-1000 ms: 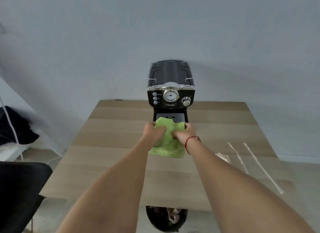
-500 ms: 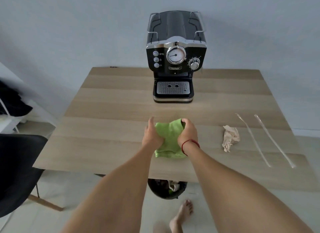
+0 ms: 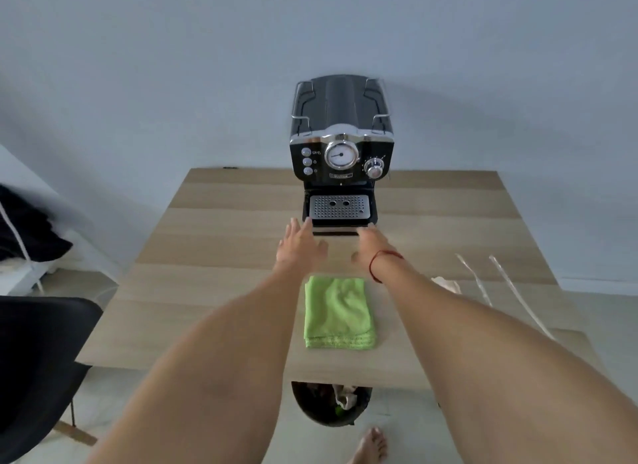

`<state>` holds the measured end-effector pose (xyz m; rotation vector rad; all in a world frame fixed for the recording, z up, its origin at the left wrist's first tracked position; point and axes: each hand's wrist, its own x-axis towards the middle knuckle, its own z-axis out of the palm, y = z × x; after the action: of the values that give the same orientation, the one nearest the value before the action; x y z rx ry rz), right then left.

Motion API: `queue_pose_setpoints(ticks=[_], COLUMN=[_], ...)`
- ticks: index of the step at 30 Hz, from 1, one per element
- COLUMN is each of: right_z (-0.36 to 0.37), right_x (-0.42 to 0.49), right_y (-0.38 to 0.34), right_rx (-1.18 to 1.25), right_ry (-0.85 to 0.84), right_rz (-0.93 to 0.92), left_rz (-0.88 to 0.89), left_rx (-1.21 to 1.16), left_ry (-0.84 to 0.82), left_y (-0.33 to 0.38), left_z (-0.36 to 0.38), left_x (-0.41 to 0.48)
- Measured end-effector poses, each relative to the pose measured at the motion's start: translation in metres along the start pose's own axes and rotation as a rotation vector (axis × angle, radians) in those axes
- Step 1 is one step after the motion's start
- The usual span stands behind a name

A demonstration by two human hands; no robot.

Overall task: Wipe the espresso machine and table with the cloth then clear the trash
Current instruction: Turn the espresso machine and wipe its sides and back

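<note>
The left hand (image 3: 299, 247) is reaching forward over the table (image 3: 214, 256) with its fingers spread and nothing in its grasp, the fingertips arriving just at the near left corner of the drip tray (image 3: 340, 206). The right hand (image 3: 371, 247) is stretching out alongside it, also loose and empty, a red string (image 3: 379, 263) circling its wrist, its fingers nearing the tray's right corner. The two hands are flanking the base of the espresso machine (image 3: 341, 142), which suggests they are getting ready to take hold of the tray or the machine from both sides, probably to shift it or pull the tray out so it can be cleaned.

The green cloth (image 3: 338, 313) is lying folded flat on the table between the forearms, close to the near edge and apart from both hands. It seems to be parked there so both hands are free while it waits within easy reach.

Further right, the trash is sitting on the table: a crumpled scrap of paper (image 3: 447, 285), partly hidden by the right forearm, and two long clear wrappers (image 3: 480, 284) lying side by side, well apart from the machine. A dark bin (image 3: 329, 406) is standing on the floor under the near edge of the table, already holding some rubbish, handy for the clearing, which is not yet done. A black chair (image 3: 38, 360) is standing at the left.
</note>
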<state>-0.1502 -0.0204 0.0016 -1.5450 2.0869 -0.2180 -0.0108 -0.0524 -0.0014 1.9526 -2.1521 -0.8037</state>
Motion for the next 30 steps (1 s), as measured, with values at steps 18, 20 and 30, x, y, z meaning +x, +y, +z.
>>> queue_pose_setpoints(ticks=[18, 20, 30], right_z=[-0.171, -0.178, -0.170], right_x=[0.093, 0.104, 0.127], right_y=[-0.068, -0.068, -0.076], right_rx=[0.200, 0.276, 0.523], right_ry=[0.419, 0.457, 0.389], right_rz=[0.043, 0.126, 0.235], left_rz=[-0.161, -0.196, -0.053], left_rx=[-0.405, -0.377, -0.226], left_ry=[0.147, 0.124, 0.140], left_y=[0.096, 0.099, 0.070], left_z=[-0.120, -0.117, -0.118], left_x=[0.093, 0.100, 0.136])
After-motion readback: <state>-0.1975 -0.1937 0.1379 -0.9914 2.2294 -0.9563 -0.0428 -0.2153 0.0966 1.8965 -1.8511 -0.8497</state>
